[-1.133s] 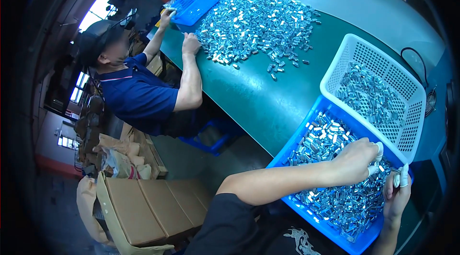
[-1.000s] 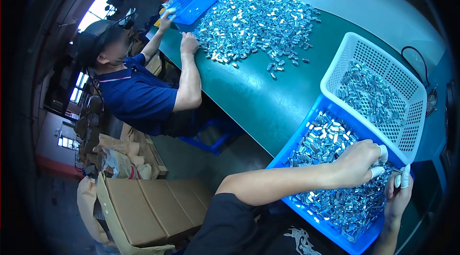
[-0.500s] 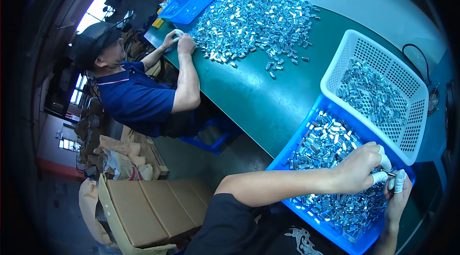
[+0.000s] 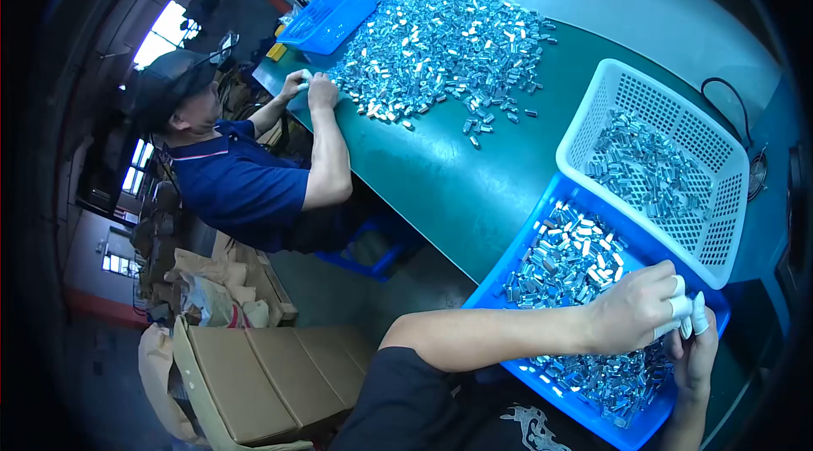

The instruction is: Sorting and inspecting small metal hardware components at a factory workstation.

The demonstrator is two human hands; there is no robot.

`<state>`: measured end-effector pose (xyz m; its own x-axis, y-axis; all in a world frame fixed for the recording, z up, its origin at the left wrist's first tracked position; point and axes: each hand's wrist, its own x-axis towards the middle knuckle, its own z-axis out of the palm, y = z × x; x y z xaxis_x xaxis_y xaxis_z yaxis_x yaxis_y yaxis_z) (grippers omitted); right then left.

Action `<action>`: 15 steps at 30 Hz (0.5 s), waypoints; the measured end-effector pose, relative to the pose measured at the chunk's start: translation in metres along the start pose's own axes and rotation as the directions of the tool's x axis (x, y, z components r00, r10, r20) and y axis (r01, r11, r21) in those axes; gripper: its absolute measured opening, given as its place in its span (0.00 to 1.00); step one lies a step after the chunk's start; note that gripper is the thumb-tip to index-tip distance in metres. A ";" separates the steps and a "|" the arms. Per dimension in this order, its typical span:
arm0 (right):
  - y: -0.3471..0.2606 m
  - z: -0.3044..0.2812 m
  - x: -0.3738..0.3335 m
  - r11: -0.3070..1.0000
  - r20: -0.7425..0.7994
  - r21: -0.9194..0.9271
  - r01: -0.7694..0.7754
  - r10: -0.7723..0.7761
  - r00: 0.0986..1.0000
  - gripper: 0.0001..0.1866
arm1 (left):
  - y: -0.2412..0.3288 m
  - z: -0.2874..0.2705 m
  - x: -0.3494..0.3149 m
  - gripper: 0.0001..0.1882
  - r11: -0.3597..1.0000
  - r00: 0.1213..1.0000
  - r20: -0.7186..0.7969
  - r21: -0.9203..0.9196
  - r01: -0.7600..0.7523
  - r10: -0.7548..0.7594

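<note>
Over the right part of a blue tray (image 4: 489, 288), my left hand (image 4: 635, 309) and my right hand (image 4: 699, 356) meet fingertip to fingertip. White covers sit on several of my fingertips. Both hands are closed in a pinch around a small metal part, which the fingers now hide almost wholly. Beneath them the tray holds a heap of small shiny metal parts (image 4: 555, 269), short and blocky. My left forearm crosses above the tray and hides some of the heap.
A white perforated basket (image 4: 584, 146) with similar parts adjoins the tray's far side. A large pile of metal parts (image 4: 445, 49) covers the green table's (image 4: 423, 163) far end, beside another blue tray (image 4: 334, 15). A co-worker (image 4: 246, 188) sits at left. Cardboard boxes (image 4: 254, 375) stand lower left.
My hands have drawn closer together, and the left one has turned over slightly. The metal part that showed between the fingertips is now covered. The whole view has shifted a little.
</note>
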<state>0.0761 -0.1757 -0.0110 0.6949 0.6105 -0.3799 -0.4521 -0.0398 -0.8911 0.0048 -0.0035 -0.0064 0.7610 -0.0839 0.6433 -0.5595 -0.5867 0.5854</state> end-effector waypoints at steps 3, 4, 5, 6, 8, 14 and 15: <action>0.003 -0.001 0.000 0.995 -0.046 0.100 0.013 -0.009 0.999 0.23 | 0.007 -0.008 0.003 0.19 0.984 0.980 -0.142 -0.126 0.123 -0.141; 0.002 0.005 -0.002 0.996 -0.088 0.080 0.024 -0.017 0.996 0.23 | 0.005 -0.007 0.001 0.18 0.976 0.978 -0.095 -0.133 0.175 -0.188; 0.001 0.008 -0.004 0.998 -0.124 0.057 0.011 -0.003 0.992 0.23 | 0.003 -0.006 -0.003 0.17 0.964 0.971 -0.047 -0.138 0.225 -0.234; 0.000 0.005 -0.006 0.999 -0.085 0.020 0.050 -0.048 0.995 0.23 | 0.003 -0.003 -0.003 0.14 0.953 0.963 0.002 -0.141 0.268 -0.270; 0.003 0.004 -0.010 0.984 -0.050 -0.106 0.145 -0.151 0.987 0.23 | 0.005 0.004 -0.004 0.09 0.949 0.961 -0.001 -0.156 0.272 -0.276; -0.004 0.001 0.001 0.999 0.192 0.005 -0.041 0.039 0.981 0.22 | 0.002 0.000 0.001 0.11 0.966 0.971 -0.007 -0.097 0.238 -0.239; -0.010 0.003 0.004 0.987 0.247 0.081 -0.139 0.116 0.962 0.25 | 0.004 0.001 0.002 0.10 0.954 0.956 -0.016 -0.065 0.292 -0.293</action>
<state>0.0824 -0.1704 -0.0027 0.4783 0.7781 -0.4072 -0.5882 -0.0605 -0.8064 0.0049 -0.0066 -0.0032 0.8864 0.1049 0.4510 -0.3332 -0.5317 0.7786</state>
